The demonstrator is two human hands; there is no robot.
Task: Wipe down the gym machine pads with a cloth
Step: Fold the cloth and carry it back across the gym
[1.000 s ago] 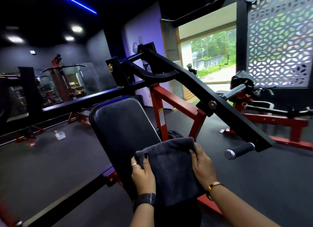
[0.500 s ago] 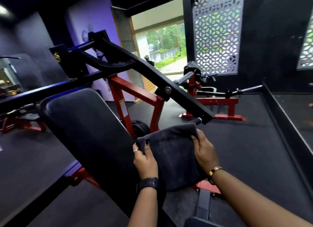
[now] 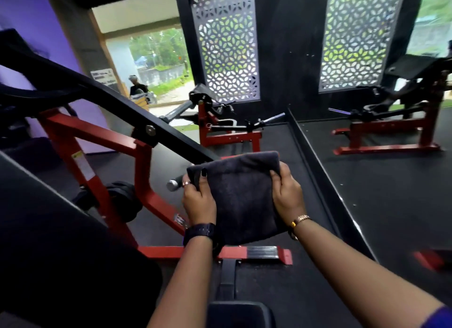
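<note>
Now your left hand (image 3: 199, 205) and right hand (image 3: 286, 195) each grip one side of the folded dark cloth (image 3: 241, 195), held in the air clear of the black back pad (image 3: 49, 229) at your left, so you seem to be readying a wipe: next, press it flat onto padding.

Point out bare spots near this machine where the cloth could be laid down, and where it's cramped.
Bare floor lies between the red base bar and the black ledge, and beyond the cloth toward the far red machine. The back pad is bare but sloped. Cramped: left of the left hand, around handle and weight plates.
</note>
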